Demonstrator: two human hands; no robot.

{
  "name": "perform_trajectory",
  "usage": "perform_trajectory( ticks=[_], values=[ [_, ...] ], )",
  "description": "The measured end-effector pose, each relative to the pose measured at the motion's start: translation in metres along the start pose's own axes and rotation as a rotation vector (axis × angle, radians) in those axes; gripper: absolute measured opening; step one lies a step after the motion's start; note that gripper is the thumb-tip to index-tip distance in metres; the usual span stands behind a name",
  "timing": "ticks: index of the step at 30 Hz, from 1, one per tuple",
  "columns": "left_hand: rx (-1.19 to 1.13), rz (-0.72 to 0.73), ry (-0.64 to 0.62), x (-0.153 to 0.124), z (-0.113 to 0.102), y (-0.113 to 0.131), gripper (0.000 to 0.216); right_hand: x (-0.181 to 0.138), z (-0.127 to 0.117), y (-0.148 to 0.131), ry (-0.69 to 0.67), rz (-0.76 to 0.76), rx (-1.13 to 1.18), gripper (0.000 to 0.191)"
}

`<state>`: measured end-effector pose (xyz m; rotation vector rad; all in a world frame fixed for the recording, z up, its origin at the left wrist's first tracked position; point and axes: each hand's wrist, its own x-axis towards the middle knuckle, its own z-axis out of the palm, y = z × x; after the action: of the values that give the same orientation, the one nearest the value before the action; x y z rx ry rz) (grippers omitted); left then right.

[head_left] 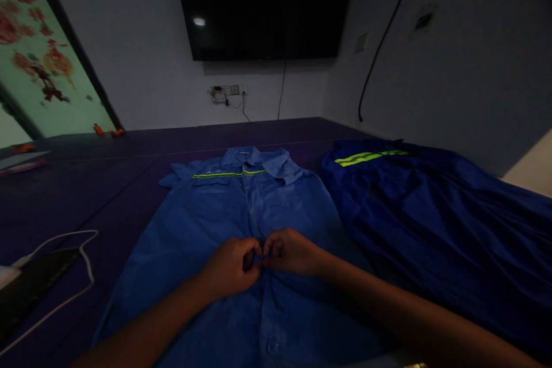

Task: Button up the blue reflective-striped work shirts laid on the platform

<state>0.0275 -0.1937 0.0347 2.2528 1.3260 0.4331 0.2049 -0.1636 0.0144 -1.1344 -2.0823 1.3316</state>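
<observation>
Head camera: a light blue shirt [207,213] is seen laid front up on a purple surface [116,184], its collar [244,156] pointed away from the wearer and its chest crossed by a thin yellow-green stripe [218,175]. At the middle of its front opening, the placket is pinched by both hands. The left hand [235,267] is curled, thumb and forefinger brought nearly together on the cloth; the right hand [291,252] is set just beside it, its fingertips likewise drawn in on the fabric. Because the light is dim, it cannot be told for certain whether a button is held between them. Lower on the placket, a round button [273,348] can be seen. To the right of the shirt, a darker blue garment [409,213] is spread, marked by a yellow-green band [366,157]. A white cable [88,259] is looped at the left, near a dark flat object [38,276]. A black television [267,6] is mounted on the wall [129,57] beyond.
</observation>
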Motion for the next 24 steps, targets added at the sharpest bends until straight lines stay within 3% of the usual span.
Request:
perform_trajectory(
  ticks=[24],
  values=[
    [0.01,-0.027,-0.022,0.0029,0.0011,-0.0008,0.014,0.0032,0.0001,-0.0012,0.012,0.055,-0.022,0.022]
  ],
)
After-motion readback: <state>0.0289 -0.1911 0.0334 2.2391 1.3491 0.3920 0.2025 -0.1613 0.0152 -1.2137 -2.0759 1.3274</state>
